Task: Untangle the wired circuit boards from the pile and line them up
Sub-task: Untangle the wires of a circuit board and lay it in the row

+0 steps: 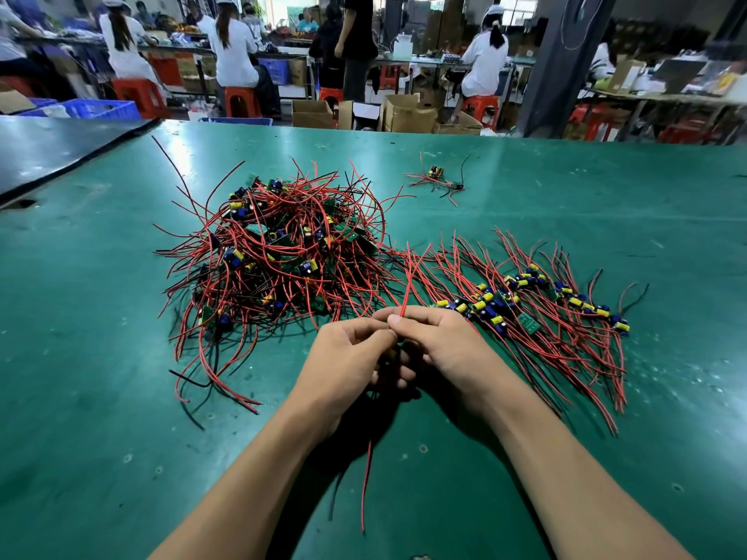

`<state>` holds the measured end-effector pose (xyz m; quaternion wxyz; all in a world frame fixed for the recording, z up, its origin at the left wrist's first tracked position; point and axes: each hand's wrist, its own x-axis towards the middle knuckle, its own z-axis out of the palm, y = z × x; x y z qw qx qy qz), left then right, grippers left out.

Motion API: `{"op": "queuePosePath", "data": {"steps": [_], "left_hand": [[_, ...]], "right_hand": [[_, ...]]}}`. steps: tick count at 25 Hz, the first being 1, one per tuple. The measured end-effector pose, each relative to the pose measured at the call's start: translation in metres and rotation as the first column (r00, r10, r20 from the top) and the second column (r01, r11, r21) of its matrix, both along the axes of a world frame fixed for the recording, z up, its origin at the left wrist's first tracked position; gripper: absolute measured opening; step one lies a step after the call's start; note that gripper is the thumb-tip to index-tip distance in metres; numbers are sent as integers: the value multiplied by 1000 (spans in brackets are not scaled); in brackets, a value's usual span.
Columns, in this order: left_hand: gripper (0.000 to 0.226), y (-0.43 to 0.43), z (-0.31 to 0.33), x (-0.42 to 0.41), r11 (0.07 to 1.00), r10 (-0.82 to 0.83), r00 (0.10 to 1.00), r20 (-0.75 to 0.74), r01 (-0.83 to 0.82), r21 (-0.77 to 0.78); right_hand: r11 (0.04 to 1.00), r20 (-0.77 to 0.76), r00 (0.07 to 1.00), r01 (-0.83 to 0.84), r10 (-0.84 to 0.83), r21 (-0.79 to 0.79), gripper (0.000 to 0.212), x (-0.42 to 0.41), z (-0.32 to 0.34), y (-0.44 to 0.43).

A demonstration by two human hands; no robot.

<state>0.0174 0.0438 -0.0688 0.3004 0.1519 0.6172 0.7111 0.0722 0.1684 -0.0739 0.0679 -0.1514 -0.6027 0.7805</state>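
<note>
Head view: left hand (347,357) and right hand (440,345) pinch one thin red wire (406,291), lower centre. At right, a row of wired green circuit boards (525,303) lies lined up; the bigger tangled red-wire pile (275,252) centre-left remains. Likely under half done.

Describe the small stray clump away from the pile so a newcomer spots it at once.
Start at the big tangled pile on the green table. Look past it to the right, toward the far edge. The clump sits alone, touching neither pile nor row.
</note>
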Motion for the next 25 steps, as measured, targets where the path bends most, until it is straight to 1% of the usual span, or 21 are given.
{"op": "queuePosePath", "data": {"steps": [3, 4, 6, 8, 11, 13, 16, 18, 20, 22, 23, 25], "left_hand": [[17, -1, 1, -1, 1000, -3, 1000, -12, 3, -27], [17, -2, 1, -1, 999, -8, 1000, -12, 8, -36], [14, -3, 3, -1, 998, -26, 999, -18, 25, -49], [11, -5, 5, -1, 997, -55, 998, -28, 53, -55], [14, -4, 7, 2, 994, -97, 995, -39, 94, -62], [16, -4, 7, 3, 992, -109, 993, -41, 107, -61], [14, -4, 7, 4, 990, -130, 991, -37, 128, -53], [11, -5, 8, 4, 988, -144, 989, -35, 142, -59], [11, -6, 8, 3, 988, -144, 989, -18, 143, -64], [10, -6, 8, 2, 989, -134, 991, 8, 134, -62], [10, -6, 8, 2, 991, -122, 992, 19, 123, -55], [12, -4, 7, 3, 995, -94, 995, 32, 95, -27]], "right_hand": [[999, 16, 1000, -16, 16, -37, 15, -1, 2, 5], [1000, 21, 1000, -8, 9, -19, 14, -2, 1, 6], [998, 21, 999, 23, -25, 66, 14, -3, -2, 10], [978, 6, 993, 112, -114, 177, 17, -5, -6, 17], [909, -52, 964, 262, -260, 323, 19, -9, -12, 29], [864, -101, 940, 340, -326, 370, 18, -12, -14, 32], [829, -141, 889, 458, -437, 320, 18, -15, -15, 37], [846, -146, 883, 469, -445, 256, 20, -16, -15, 36], [884, -152, 893, 444, -423, 145, 21, -16, -12, 31], [919, -131, 912, 395, -389, 21, 18, -16, -8, 25], [937, -109, 931, 349, -349, -15, 20, -15, -7, 22], [973, -49, 972, 228, -229, -37, 19, -11, -7, 17]]}}
